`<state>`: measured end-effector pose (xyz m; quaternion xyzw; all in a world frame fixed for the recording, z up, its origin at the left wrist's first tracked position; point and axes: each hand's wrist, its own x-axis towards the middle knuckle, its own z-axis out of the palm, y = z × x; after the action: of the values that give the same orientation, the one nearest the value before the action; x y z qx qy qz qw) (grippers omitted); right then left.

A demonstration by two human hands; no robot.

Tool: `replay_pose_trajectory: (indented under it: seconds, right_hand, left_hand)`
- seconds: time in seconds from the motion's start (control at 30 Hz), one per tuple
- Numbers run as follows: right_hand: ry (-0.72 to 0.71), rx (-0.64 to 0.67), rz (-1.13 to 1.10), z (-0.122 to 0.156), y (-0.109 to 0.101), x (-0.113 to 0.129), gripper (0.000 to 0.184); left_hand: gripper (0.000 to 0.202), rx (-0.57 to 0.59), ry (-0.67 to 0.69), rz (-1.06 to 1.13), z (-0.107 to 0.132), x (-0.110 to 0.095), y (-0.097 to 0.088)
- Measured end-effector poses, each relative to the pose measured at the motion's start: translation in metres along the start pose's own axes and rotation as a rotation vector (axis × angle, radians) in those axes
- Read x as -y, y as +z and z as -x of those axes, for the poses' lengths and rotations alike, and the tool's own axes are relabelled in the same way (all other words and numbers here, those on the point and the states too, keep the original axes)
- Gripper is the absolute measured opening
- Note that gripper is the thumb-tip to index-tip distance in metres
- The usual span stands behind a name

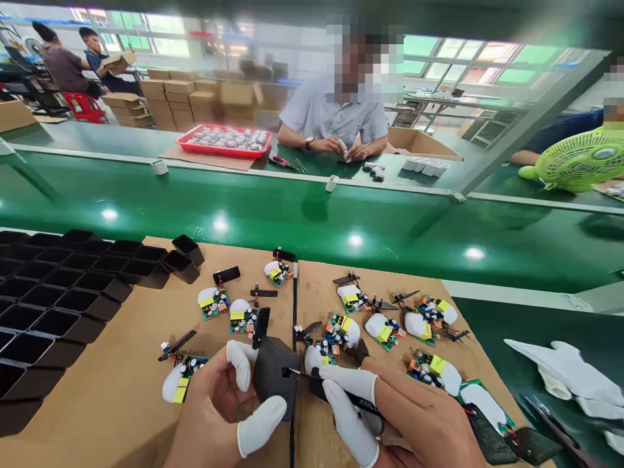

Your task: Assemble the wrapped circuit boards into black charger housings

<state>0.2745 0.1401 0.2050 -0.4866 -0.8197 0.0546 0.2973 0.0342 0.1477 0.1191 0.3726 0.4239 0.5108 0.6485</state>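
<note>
The right hand (404, 406) was clamped on a black tool (318, 389), whose long axis ran leftward, tip at the box's hole. Left of it, the left hand (217, 403) gripped the black box (270, 367), I judged to steady it, holed side facing the right hand. Circuit boards (384, 331) lay beyond.

The squared black plastic housing (270, 374) is one solid dark tone, as are the open box-shaped black cases (88, 299). The thin rubber finger cots (260, 426) are plain white. The slim black hand tool (319, 389) carries pale lettering. The small green circuit boards (213, 304) show white lumps, bright yellow blocks and touches of orange. The flat cardboard sheets (121, 390) are tan; the long glossy belt (244, 201), deep green; the shallow plastic tray (221, 151), red; the round plastic fan (580, 162), lime green.
</note>
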Motion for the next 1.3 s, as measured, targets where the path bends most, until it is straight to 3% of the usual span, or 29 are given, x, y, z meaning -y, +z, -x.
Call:
replay_pose_trajectory:
  seconds: [0.23, 0.37, 0.53, 0.7, 0.97, 1.13, 1.3]
  right_hand:
    - [-0.053, -0.032, 0.128, -0.001, 0.002, 0.005, 0.032]
    - [-0.091, -0.08, 0.212, -0.001, 0.005, 0.007, 0.041]
    - [-0.116, -0.109, 0.274, 0.003, 0.014, 0.011, 0.036]
    - [-0.047, -0.096, 0.321, 0.007, 0.024, 0.014, 0.028]
    - [0.226, 0.233, -0.056, 0.007, 0.041, 0.016, 0.027]
    - [0.326, 0.189, -0.285, 0.002, 0.041, 0.021, 0.027]
    - [0.325, 0.128, -0.343, -0.001, 0.049, 0.026, 0.03]
  left_hand:
    - [0.052, 0.005, 0.123, -0.22, 0.001, 0.002, -0.007]
    - [0.053, -0.066, 0.252, -0.408, 0.005, -0.002, -0.003]
    - [0.051, -0.118, 0.435, -0.581, 0.008, -0.005, 0.004]
    - [0.051, -0.191, 0.589, -0.726, 0.008, -0.008, 0.008]
    - [0.049, -0.245, 0.863, -0.898, 0.004, -0.01, 0.009]
    - [0.05, -0.244, 0.962, -0.949, 0.002, -0.006, -0.001]
    - [0.053, -0.302, 0.898, -0.98, 0.005, -0.011, 0.004]
